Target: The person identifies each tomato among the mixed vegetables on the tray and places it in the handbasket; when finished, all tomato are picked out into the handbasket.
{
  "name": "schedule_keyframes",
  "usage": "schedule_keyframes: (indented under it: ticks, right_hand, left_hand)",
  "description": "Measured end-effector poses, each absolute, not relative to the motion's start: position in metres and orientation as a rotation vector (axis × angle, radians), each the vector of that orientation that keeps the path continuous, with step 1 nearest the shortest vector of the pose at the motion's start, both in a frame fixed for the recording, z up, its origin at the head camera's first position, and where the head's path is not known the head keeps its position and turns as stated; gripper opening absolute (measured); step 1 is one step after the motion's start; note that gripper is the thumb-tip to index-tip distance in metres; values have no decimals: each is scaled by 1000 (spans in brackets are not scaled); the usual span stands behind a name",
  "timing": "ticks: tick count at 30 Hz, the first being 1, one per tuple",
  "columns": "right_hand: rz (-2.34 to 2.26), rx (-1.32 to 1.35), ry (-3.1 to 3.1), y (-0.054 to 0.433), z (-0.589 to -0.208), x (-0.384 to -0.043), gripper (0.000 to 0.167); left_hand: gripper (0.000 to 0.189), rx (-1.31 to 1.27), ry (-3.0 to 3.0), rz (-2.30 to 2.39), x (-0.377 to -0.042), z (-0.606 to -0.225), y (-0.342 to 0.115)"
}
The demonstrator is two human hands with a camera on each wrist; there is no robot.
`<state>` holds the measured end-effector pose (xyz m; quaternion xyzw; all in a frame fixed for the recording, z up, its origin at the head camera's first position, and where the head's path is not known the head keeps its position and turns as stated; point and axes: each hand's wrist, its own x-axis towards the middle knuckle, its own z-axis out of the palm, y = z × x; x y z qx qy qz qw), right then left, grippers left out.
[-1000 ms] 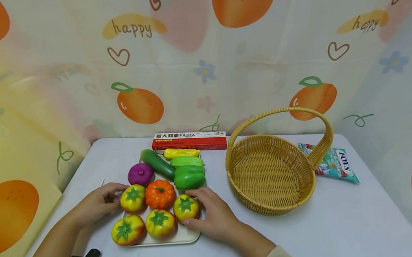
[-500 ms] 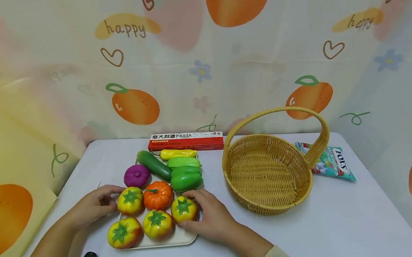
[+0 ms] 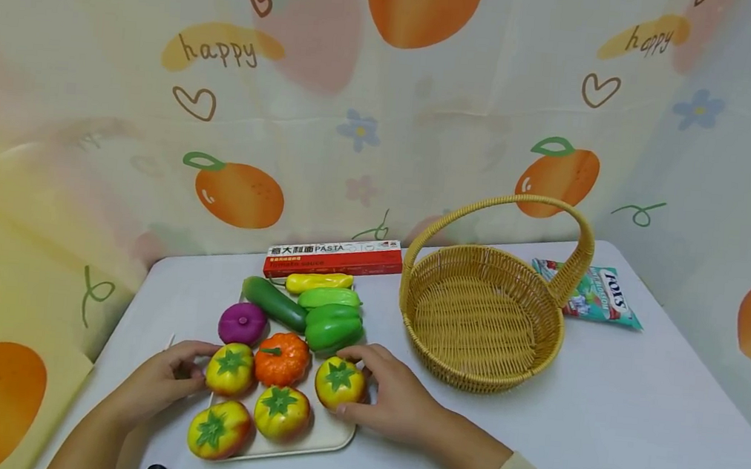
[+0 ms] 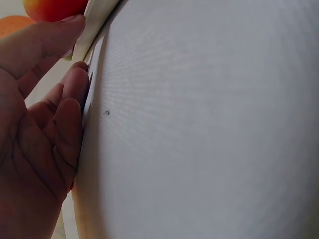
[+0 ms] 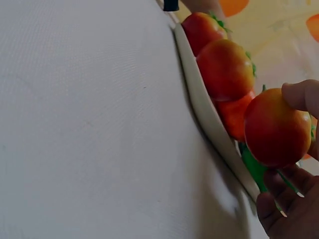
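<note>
Four kinds of produce share a white tray (image 3: 324,442): several yellow-red toy tomatoes, an orange pumpkin (image 3: 282,360), a purple onion-like vegetable (image 3: 242,323) and green vegetables. My right hand (image 3: 395,396) grips the rightmost tomato (image 3: 340,383) between thumb and fingers; the right wrist view shows that tomato (image 5: 276,127) seemingly raised at the tray's side. With thumb and index finger, my left hand (image 3: 164,380) holds the left tomato (image 3: 230,369) by its outer side. In the left wrist view, the thumb lies against that tomato (image 4: 55,7). Two more tomatoes (image 3: 282,412) sit at the tray's front.
A wicker basket (image 3: 476,381) with a tall handle stands right of the tray. Behind it lies a teal snack bag (image 3: 601,295). A red pasta box (image 3: 333,260) lies behind the tray, near a yellow pepper (image 3: 319,283), a cucumber (image 3: 273,304) and a green bell pepper (image 3: 334,328).
The right hand and its tomato have shifted slightly right, away from the pumpkin. The left hand keeps its place at the left tomato. The whole head view has drifted a little.
</note>
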<state>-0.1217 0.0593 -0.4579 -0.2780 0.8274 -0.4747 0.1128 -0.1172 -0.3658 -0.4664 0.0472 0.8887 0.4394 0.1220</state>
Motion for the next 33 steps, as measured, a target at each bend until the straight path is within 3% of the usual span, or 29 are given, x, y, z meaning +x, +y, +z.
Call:
schedule_keyframes:
  ticks: [23,33]
  right_hand:
    - [-1453,-751,2463,119,-398,-103,66]
    - [-1450,-680,2560,154,-386,-111,70]
  left_hand:
    - [51,133,2566,1309,-117,-464,-365]
    - [51,139,2560,1323,-117,-465,-364]
